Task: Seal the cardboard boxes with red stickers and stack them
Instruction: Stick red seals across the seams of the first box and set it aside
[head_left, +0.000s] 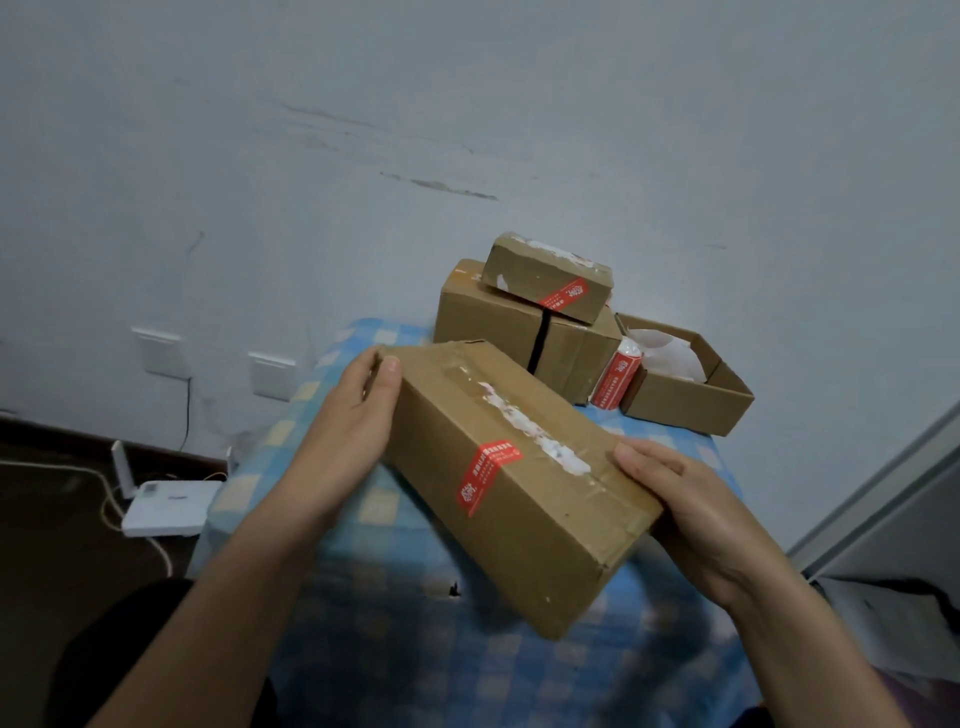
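Both ends of a long brown cardboard box (524, 519) sit gripped in my left hand (358, 410) and right hand (691, 499), tilted above blue checked cloth (395, 649).
Its red paper sticker (485, 475) folds over one edge, print unreadable; my fingers underneath are hidden.

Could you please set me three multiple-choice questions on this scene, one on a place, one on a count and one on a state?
1. Where does the small box lie? A on the larger box; B on the floor; C under the table.
2. How many red stickers show on the long box? A none; B one; C three.
3. How is the box at far right? A sealed; B crushed flat; C open.
Answers: 1 A, it rests on the larger box's top. 2 B, only one wraps over its edge. 3 C, its top is open and white paper lies inside.
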